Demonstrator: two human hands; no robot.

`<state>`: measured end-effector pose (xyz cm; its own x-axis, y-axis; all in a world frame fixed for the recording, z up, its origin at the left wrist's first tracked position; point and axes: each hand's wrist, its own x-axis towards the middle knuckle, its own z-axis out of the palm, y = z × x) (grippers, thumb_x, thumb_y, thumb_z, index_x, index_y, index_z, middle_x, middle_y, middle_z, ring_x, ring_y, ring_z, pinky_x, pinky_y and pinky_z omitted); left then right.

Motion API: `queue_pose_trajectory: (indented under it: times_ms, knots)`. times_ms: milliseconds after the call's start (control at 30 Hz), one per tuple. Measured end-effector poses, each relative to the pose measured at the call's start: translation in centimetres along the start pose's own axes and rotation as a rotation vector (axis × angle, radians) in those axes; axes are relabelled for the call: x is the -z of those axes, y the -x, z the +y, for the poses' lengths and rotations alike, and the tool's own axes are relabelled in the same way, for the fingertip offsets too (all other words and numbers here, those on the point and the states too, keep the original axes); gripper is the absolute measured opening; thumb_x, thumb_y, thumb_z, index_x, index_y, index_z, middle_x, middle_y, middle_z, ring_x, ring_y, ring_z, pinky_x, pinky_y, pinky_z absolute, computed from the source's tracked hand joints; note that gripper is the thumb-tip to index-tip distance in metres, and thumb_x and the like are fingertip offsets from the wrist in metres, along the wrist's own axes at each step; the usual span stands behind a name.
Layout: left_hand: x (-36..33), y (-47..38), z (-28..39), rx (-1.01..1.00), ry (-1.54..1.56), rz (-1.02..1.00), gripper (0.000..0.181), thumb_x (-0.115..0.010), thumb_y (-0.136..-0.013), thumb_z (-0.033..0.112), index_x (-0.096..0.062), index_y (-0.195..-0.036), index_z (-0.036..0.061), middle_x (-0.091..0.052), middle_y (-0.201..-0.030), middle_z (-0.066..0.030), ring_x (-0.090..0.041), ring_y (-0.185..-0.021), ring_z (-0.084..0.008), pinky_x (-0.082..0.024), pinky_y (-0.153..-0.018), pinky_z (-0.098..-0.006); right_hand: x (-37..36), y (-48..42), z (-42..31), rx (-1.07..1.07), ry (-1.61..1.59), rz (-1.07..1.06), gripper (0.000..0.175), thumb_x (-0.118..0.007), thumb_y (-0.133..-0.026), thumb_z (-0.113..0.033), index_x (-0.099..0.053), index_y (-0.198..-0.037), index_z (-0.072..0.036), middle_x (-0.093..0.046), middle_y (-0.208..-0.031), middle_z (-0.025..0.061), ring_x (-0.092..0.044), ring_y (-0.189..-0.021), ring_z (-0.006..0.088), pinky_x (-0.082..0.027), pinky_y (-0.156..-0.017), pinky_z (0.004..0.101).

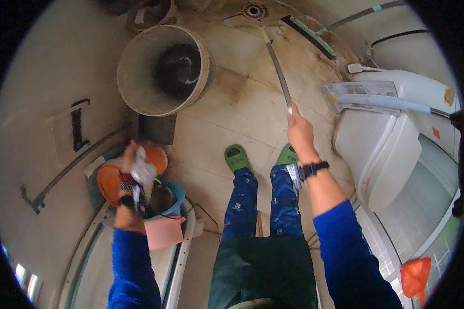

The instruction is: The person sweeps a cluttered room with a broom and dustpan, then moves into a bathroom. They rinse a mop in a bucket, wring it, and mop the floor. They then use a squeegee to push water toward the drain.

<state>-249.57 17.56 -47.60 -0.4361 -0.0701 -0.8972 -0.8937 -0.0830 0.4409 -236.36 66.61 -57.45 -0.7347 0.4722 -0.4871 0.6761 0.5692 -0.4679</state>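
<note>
My right hand (301, 133) grips the near end of a long, thin grey rod (279, 71). The rod's pale far tip points down at the floor close to a round floor drain (254, 11). On the left, my left hand (128, 160) is blurred, with a crumpled clear plastic bag (144, 170) that seems held in its fingers. Under and beside that hand are orange basins (107, 181) and a light blue basin (179, 193) with a dark object in it. A large whitish bucket (139, 83) with dark liquid at its bottom stands ahead of me.
A green floor squeegee (311, 38) lies by the far right wall. The white toilet (390, 162) stands on the right, with a long-handled tool (375, 101) across it. A pink container (164, 233) sits on a white-framed surface at left. Green clogs (236, 158) are on my feet.
</note>
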Motion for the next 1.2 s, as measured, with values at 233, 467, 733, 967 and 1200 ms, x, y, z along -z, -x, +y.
queue_pose_trajectory:
  times_ms: [233, 467, 733, 967, 1200]
  knots:
    - [-5.1, 16.3, -16.4, 0.377, 0.176, 0.077, 0.032, -0.060, -0.090, 0.035, -0.060, -0.112, 0.0109, -0.067, -0.092, -0.0076, -0.054, -0.065, -0.0177, -0.046, -0.055, -0.0344, 6.6, 20.5, 8.1, 0.055, 0.181, -0.246, 0.055, -0.057, -0.095, -0.018, -0.039, -0.147, -0.021, -0.062, -0.069, 0.0203, -0.062, -0.061, 0.0379, -0.048, -0.053, 0.0455]
    - [-9.6, 23.6, -25.8, 0.403, 0.405, -0.137, 0.040, -0.060, -0.090, 0.029, -0.059, -0.119, 0.0013, -0.069, -0.093, -0.0119, -0.059, -0.064, -0.0187, -0.048, -0.051, -0.0310, 1.3, 24.8, 10.2, 0.091, 0.242, -0.225, 0.051, -0.059, -0.094, -0.021, -0.044, -0.143, -0.025, -0.062, -0.068, 0.0192, -0.062, -0.063, 0.0383, -0.049, -0.058, 0.0488]
    - [-10.2, 24.1, -29.4, 0.267, 0.211, -0.118, 0.039, -0.062, -0.089, 0.025, -0.056, -0.119, 0.0006, -0.069, -0.091, -0.0134, -0.062, -0.072, -0.0189, -0.051, -0.063, -0.0294, -3.5, 9.3, 1.9, -0.019, 0.179, -0.111, 0.044, -0.053, -0.097, -0.024, -0.046, -0.140, -0.024, -0.066, -0.079, 0.0211, -0.065, -0.071, 0.0417, -0.050, -0.061, 0.0509]
    - [-11.0, 23.9, -29.8, 0.308, 0.186, -0.092, 0.032, -0.060, -0.091, 0.018, -0.057, -0.117, -0.0002, -0.068, -0.088, -0.0133, -0.064, -0.073, -0.0202, -0.052, -0.064, -0.0305, -0.5, 1.8, -1.4, 0.055, 0.100, -0.022, 0.044, -0.052, -0.097, -0.027, -0.047, -0.141, -0.026, -0.066, -0.078, 0.0230, -0.065, -0.076, 0.0430, -0.051, -0.067, 0.0493]
    - [-11.5, 23.3, -30.4, 0.321, 0.167, -0.098, 0.031, -0.057, -0.092, 0.017, -0.057, -0.118, 0.0005, -0.068, -0.088, -0.0137, -0.063, -0.068, -0.0194, -0.052, -0.059, -0.0310, 1.1, 13.8, 3.7, -0.128, 0.065, -0.154, 0.046, -0.057, -0.095, -0.022, -0.048, -0.141, -0.026, -0.065, -0.078, 0.0238, -0.065, -0.075, 0.0418, -0.050, -0.064, 0.0489]
